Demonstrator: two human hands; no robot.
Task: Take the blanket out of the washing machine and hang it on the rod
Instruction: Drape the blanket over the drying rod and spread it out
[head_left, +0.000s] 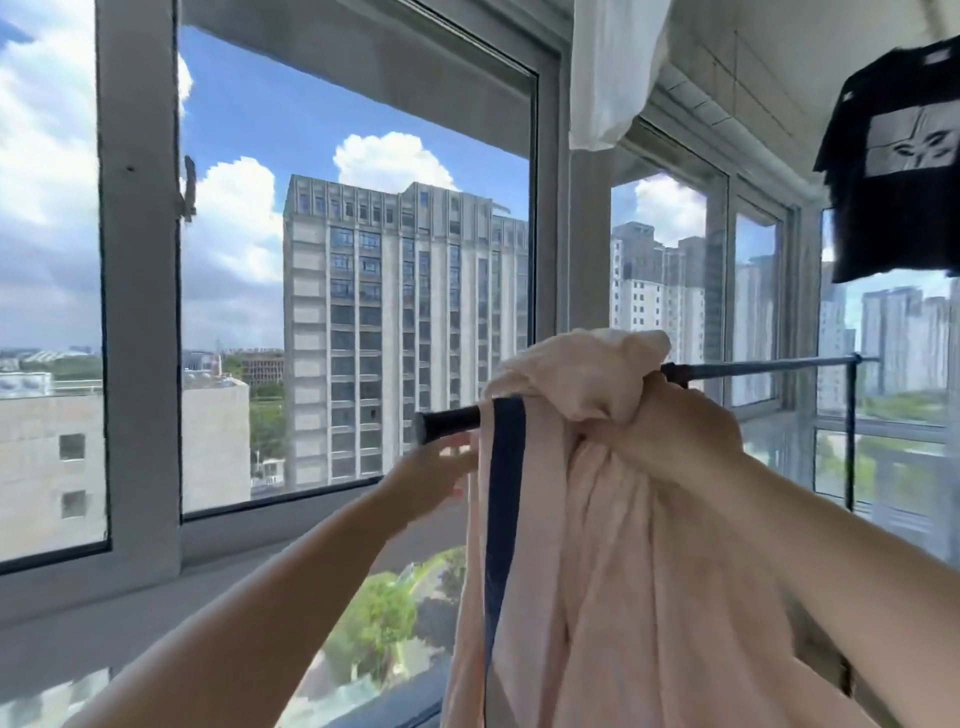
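The pale pink cloth blanket with a navy stripe (582, 519) drapes over the dark metal rod (753, 366) by the window. The right hand (670, 436) grips its bunched top; the left hand (441, 473) reaches behind its edge, grip hidden.

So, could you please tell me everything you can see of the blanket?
The blanket is pale pink, soft-looking cloth with a dark blue band down its left edge. It hangs bunched over the rod, near the rod's dark end. The right hand grips its gathered top; the left hand reaches its left edge.

Blanket (597, 519) hem below frame edge
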